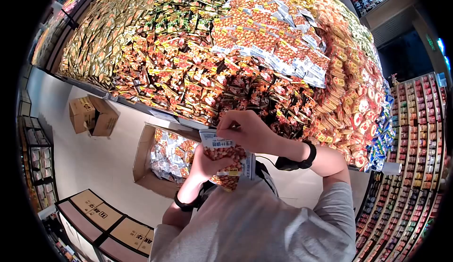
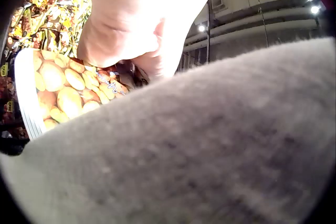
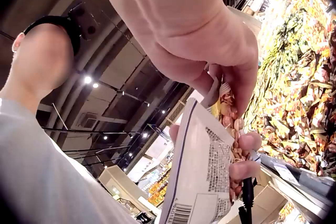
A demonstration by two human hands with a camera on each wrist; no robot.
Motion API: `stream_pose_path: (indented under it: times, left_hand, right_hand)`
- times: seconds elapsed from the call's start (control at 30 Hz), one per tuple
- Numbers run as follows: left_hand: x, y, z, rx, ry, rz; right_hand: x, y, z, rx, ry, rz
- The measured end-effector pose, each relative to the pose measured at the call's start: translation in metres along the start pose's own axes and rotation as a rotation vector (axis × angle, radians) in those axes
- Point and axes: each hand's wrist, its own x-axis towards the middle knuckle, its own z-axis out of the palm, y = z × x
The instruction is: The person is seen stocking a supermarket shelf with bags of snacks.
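Note:
In the head view my left hand [image 1: 207,164] grips a bag of nuts [image 1: 225,152] in front of my chest, its thumb lying across the printed front. My right hand [image 1: 247,131] is at the bag's upper edge, fingers curled. From the right wrist view, thumb and fingers of the right hand [image 3: 210,45] pinch the edge of the packaging. The bag's white back [image 3: 202,166] bears small print and a barcode there, with left fingertips [image 3: 245,170] around its side. The left wrist view has the left hand [image 2: 131,35] over the nut picture, partly hidden by a grey sleeve [image 2: 199,140].
Ahead spreads a wide display heaped with snack packets [image 1: 174,68], including similar white-edged nut bags [image 1: 264,31]. Below its edge stands an open carton [image 1: 144,160] of bags. Another cardboard box [image 1: 92,116] lies on the floor at left. Stocked shelves [image 1: 410,158] line the right.

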Motion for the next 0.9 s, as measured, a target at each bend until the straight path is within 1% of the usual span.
stream_pose_path:
  times: [0.03, 0.1, 0.2, 0.23, 0.3, 0.37, 0.4, 0.43, 0.47, 0.5, 0.57, 0.6, 0.63, 0.7, 0.73, 0.83, 0.9]
  left_hand:
    - [0.0, -0.004, -0.001, 0.019, 0.033, 0.044]
    - [-0.003, -0.01, -0.003, -0.022, 0.046, 0.044]
    - [-0.002, -0.012, 0.001, -0.079, 0.057, 0.033]
    - [0.0, -0.013, 0.003, -0.096, 0.074, 0.022]
    - [0.003, -0.015, 0.0, 0.067, 0.012, 0.068]
    - [0.003, -0.024, -0.003, 0.109, 0.037, 0.048]
    - [0.005, -0.024, -0.001, 0.114, 0.021, 0.049]
    - [0.008, -0.024, 0.001, 0.056, 0.078, 0.031]
    - [0.01, -0.023, 0.003, -0.003, 0.136, 0.011]
    - [0.012, -0.024, 0.002, 0.001, 0.122, 0.011]
    - [0.016, -0.027, -0.002, -0.281, 0.118, 0.038]
    - [0.019, -0.027, -0.002, -0.346, 0.158, 0.039]
    - [0.023, -0.037, -0.014, -0.397, 0.102, 0.073]
    - [0.029, -0.051, -0.033, -0.514, 0.174, 0.009]
    - [0.03, -0.046, -0.032, -0.506, 0.189, 0.023]
    - [0.029, -0.046, -0.038, -0.44, 0.447, -0.125]
    - [0.031, -0.048, -0.044, -0.403, 0.451, -0.147]
  right_hand:
    - [-0.002, 0.0, 0.001, -0.001, 0.002, -0.001]
    - [-0.008, 0.001, 0.005, 0.117, 0.14, 0.093]
    - [-0.017, 0.001, 0.003, 0.19, 0.214, 0.125]
    - [-0.021, 0.001, 0.002, 0.18, 0.235, 0.124]
    - [-0.023, 0.003, 0.004, 0.161, 0.457, 0.031]
    - [-0.024, 0.006, -0.002, 0.231, 0.596, -0.018]
    - [-0.026, 0.006, -0.009, 0.246, 0.634, 0.012]
    - [-0.028, 0.006, -0.017, 0.261, 0.67, 0.043]
    - [-0.03, 0.007, -0.026, 0.344, 0.672, 0.04]
    - [-0.035, 0.004, -0.037, 0.36, 0.68, 0.068]
    - [-0.047, 0.008, -0.055, 0.302, 0.649, 0.01]
    - [-0.058, 0.015, -0.064, 0.286, 0.575, -0.006]
    - [-0.068, 0.018, -0.068, 0.262, 0.48, -0.019]
    - [-0.093, 0.02, -0.069, 0.021, 0.262, 0.078]
    - [-0.101, 0.018, -0.057, 0.093, 0.214, 0.093]
    - [-0.118, 0.01, -0.014, 0.275, 0.053, 0.143]
    - [-0.124, -0.001, 0.006, 0.429, 0.048, 0.086]
